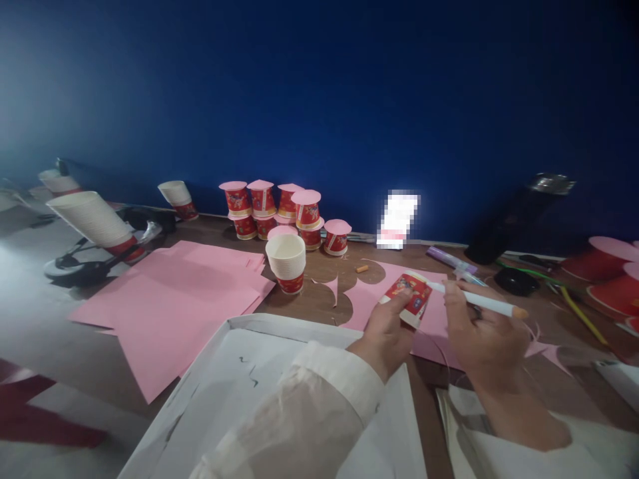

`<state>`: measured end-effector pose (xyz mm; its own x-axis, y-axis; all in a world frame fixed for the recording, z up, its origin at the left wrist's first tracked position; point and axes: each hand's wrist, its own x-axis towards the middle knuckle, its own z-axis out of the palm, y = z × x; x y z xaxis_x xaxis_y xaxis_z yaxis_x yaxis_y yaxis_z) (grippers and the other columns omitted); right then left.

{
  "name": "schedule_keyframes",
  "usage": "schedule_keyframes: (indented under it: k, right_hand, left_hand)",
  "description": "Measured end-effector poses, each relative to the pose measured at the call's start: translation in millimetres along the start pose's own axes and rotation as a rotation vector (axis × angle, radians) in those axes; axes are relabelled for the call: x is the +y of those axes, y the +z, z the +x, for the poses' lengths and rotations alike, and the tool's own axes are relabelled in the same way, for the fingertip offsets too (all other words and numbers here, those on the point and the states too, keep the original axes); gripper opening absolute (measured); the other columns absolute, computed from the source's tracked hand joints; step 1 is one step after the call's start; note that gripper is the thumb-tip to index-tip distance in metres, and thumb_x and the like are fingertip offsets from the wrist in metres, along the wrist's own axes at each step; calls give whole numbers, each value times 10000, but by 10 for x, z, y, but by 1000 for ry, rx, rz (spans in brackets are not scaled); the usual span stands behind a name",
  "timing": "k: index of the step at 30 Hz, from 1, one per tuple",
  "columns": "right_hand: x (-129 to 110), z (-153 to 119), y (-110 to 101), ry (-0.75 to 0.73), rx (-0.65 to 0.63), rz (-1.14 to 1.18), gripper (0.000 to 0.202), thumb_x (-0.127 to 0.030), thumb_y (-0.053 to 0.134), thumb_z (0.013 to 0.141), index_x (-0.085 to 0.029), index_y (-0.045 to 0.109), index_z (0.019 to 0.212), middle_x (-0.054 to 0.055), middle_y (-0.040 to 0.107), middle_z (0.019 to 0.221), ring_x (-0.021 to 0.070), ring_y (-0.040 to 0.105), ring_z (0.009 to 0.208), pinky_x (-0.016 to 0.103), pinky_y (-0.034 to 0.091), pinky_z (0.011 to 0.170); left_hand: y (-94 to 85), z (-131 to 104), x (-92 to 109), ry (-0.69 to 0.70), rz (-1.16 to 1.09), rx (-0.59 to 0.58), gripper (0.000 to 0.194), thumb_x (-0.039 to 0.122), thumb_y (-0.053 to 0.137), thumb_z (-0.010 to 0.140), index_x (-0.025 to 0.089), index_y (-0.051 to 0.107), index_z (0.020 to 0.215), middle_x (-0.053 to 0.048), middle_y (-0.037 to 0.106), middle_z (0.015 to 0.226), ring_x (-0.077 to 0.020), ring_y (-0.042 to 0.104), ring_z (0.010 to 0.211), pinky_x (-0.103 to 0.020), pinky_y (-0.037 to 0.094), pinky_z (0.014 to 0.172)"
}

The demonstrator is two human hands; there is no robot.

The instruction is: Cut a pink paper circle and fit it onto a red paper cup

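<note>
My left hand (387,332) is closed around a red printed paper cup (417,303), tilted over the pink paper. In my right hand (486,339) is a white pen (489,303) with an orange end; its other end points at the cup's rim and looks to be touching or very close to it. Below both hands lies a pink sheet (367,303) with rounded cut-outs along its edge. A short stack of nested paper cups (285,259) stands upright to the left of my left hand.
Red cups with pink paper discs (262,199) stand stacked by the blue wall. Pink sheets (184,299) and a leaning cup stack (94,223) are at left. A white tray (239,326) lies in front. A blurred bright screen (397,219) and a black bottle (514,219) stand behind.
</note>
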<state>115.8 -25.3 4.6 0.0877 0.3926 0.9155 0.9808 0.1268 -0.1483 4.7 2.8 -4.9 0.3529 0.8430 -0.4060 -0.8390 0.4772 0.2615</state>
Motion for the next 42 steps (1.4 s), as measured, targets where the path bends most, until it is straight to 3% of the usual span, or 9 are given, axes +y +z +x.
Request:
schedule_keyframes:
  k: [15, 21, 27, 33, 42]
  right_hand:
    - [-12, 1, 11, -48, 11, 32, 153, -261, 652, 959, -175, 772, 920, 97, 821, 866, 265, 790, 837, 368, 606, 805]
    - [-33, -9, -6, 26, -47, 31, 205, -312, 616, 976, -194, 771, 912, 104, 819, 873, 277, 782, 841, 389, 602, 786]
    - [-37, -14, -8, -44, -25, 18, 176, -278, 633, 968, -186, 773, 916, 95, 818, 856, 271, 782, 814, 374, 601, 771]
    - [-37, -35, -5, -17, -64, 16, 186, -286, 627, 974, -196, 776, 907, 95, 811, 848, 278, 774, 815, 390, 592, 784]
    - [-36, -56, 3, -18, -75, 26, 191, -289, 645, 974, -186, 776, 882, 89, 791, 789, 268, 755, 775, 372, 557, 741]
  left_hand:
    - [33, -29, 21, 0, 5, 15, 69, 102, 768, 815, 100, 742, 879, -137, 770, 945, -200, 746, 868, -310, 557, 983]
    - [37, -33, 26, 11, -4, 23, 53, 80, 741, 829, 102, 752, 876, -127, 775, 942, -183, 746, 848, -285, 565, 958]
    - [25, -14, 22, 17, -21, 8, 60, 71, 712, 849, 98, 756, 881, -119, 780, 923, -173, 742, 828, -284, 572, 942]
    - [11, 4, 17, 36, -21, -8, 55, 86, 736, 832, 111, 754, 878, -101, 778, 906, -181, 746, 846, -302, 573, 959]
    - [44, -2, 32, 33, -46, -5, 94, 43, 668, 871, 90, 742, 837, -106, 763, 868, -143, 730, 774, -237, 584, 870]
